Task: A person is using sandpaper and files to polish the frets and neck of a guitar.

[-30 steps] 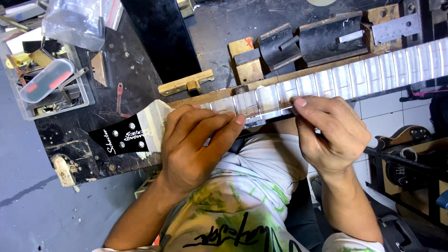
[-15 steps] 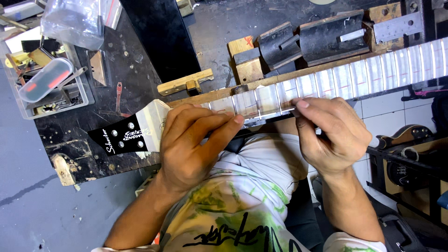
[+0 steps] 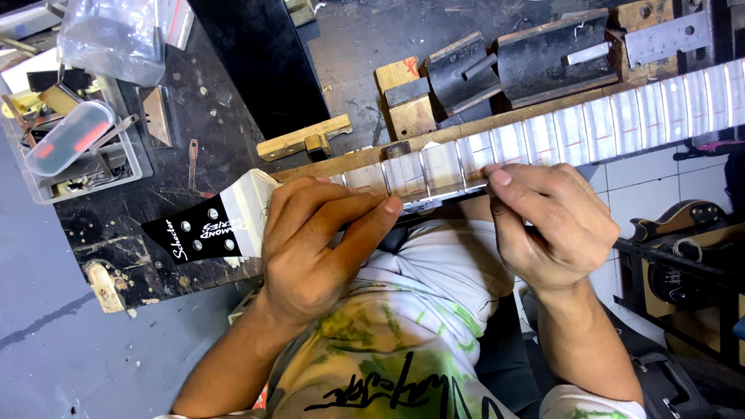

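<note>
Guitar neck [image 3: 543,136] lying across a cluttered dark workbench [image 3: 209,116], tiled floor beyond.
Left hand [image 3: 310,248] and right hand [image 3: 555,225] pinch its near edge, fingers narrowed.

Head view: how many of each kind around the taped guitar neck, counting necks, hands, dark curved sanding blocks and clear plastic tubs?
Guitar neck with masked fretboard and black headstock: 1
Hands: 2, left hand, right hand
Dark curved blocks: 2
Clear plastic tub of small tools: 1
Total: 6
</note>
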